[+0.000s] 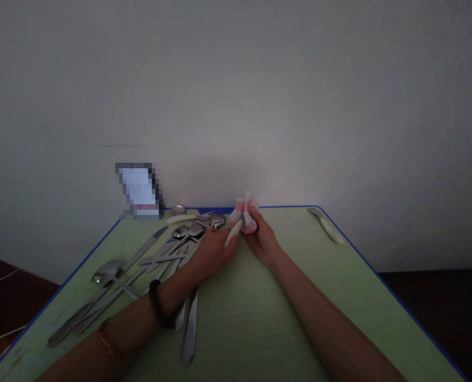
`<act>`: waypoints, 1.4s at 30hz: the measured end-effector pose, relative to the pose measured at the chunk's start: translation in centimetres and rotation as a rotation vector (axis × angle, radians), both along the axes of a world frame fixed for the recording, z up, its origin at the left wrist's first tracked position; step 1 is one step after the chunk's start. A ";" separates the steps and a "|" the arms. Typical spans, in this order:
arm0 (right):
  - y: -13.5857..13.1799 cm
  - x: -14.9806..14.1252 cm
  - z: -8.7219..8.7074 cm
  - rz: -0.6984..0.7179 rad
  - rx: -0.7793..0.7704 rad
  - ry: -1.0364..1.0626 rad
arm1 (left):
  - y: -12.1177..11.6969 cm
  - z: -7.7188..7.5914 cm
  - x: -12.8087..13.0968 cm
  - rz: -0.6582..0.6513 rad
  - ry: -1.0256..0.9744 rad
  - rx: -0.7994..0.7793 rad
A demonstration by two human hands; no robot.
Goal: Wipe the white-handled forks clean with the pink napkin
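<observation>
My left hand [214, 252] is closed round the pale handle of a white-handled utensil [234, 233], its far end hidden in a crumpled pink-and-white tissue or cloth [248, 223]. Pinched about that wad is my right hand [263, 237], its fingers partly covered. Beneath and left of my left arm lies a loose pile of metal cutlery, with spoons [180, 232], a knife [144, 249] and several long handles [190, 329]. A white-handled fork [188, 217] rests at the back of the pile. Apart at the right lies another white-handled utensil [328, 227].
The light green table [259, 329] has a blue edge and stands against a grey wall [299, 106]. A blurred-out device with a bright screen [140, 191] leans on the wall at the back left. A large serving spoon [107, 270] lies near the left edge.
</observation>
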State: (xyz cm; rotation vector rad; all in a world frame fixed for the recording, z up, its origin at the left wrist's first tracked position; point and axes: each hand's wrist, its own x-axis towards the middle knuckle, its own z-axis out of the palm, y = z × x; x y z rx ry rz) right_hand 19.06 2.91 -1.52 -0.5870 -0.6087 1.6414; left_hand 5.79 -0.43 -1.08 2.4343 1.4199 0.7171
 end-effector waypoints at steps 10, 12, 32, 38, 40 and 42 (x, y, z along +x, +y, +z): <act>-0.1 -0.4 0.4 -0.012 -0.016 0.035 | -0.3 0.6 -0.3 0.012 0.040 0.023; -0.2 -0.4 0.5 -0.023 -0.018 0.024 | -0.4 0.7 -0.3 0.009 0.040 0.024; 0.1 -0.2 0.0 -0.019 -0.017 0.011 | -0.3 0.6 -0.1 0.013 0.033 0.029; 0.0 -0.2 0.2 -0.006 0.009 -0.006 | -0.3 0.7 -0.1 0.014 0.036 0.031; 0.0 -0.2 0.2 -0.002 0.018 -0.004 | -0.3 0.7 -0.1 0.013 0.032 0.030; -0.1 -0.2 0.3 0.000 0.018 0.008 | -0.4 0.7 -0.1 0.016 0.027 0.029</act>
